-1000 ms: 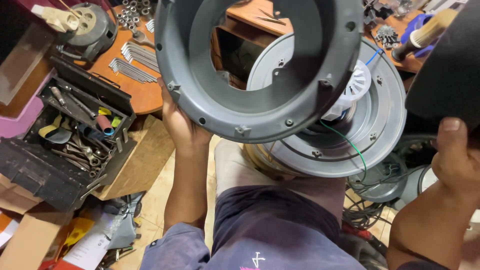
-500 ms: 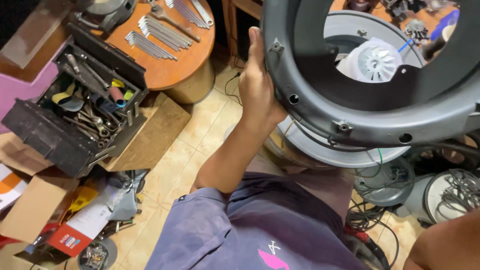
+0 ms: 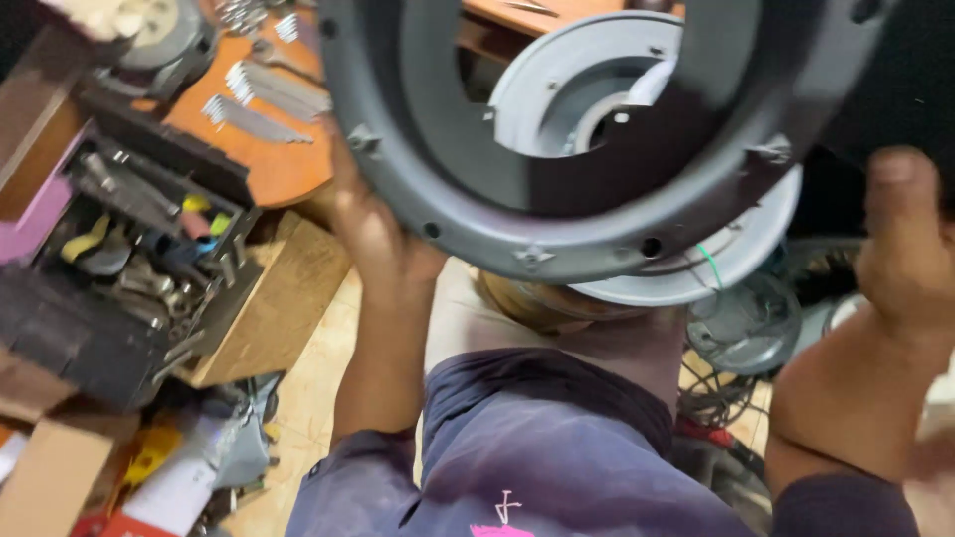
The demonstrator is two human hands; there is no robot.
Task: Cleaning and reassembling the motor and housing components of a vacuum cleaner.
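A large grey ring-shaped housing (image 3: 468, 214) with bolt holes along its rim is lifted close to the camera. My left hand (image 3: 383, 244) grips its lower left rim from underneath. My right hand (image 3: 910, 254) is at the far right, thumb up, by the ring's dark right side; its fingers are hidden. Through the ring's opening I see a lighter grey round motor part (image 3: 587, 99) resting below on my lap, with a green wire (image 3: 708, 264) at its edge.
An open black toolbox (image 3: 139, 259) full of hand tools stands at the left. Behind it is a round wooden table (image 3: 269, 169) with wrenches laid out. Cardboard boxes (image 3: 50, 477) lie at bottom left, fan parts and cables (image 3: 741, 328) at the right.
The ring has come down and nearer to the camera, and the view has swung back towards the toolbox. My right hand has come into view at the right.
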